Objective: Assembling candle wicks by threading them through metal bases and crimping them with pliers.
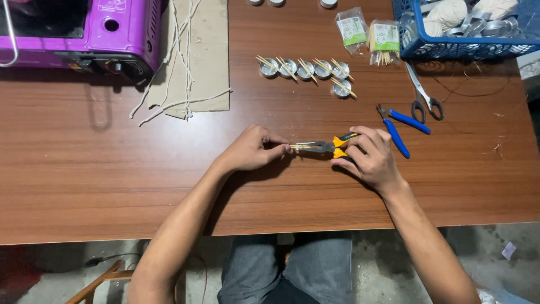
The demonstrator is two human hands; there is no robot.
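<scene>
the right hand [371,159] grips the yellow-handled pliers [325,147] just above the wooden table [84,180], their nose clamped on thin wooden sticks [298,147] pinched by the left hand [251,149], while farther off lie blue-handled pliers [402,126], scissors [423,97] and small metal cups [306,70].

We see a brown wooden table [84,169]. On it lie a purple stove [79,31], cardboard [205,56] with string [180,50], six small metal cups [306,70], toothpick packets [371,36], scissors [424,98], blue-handled pliers [402,126] and a blue basket [450,48].
</scene>
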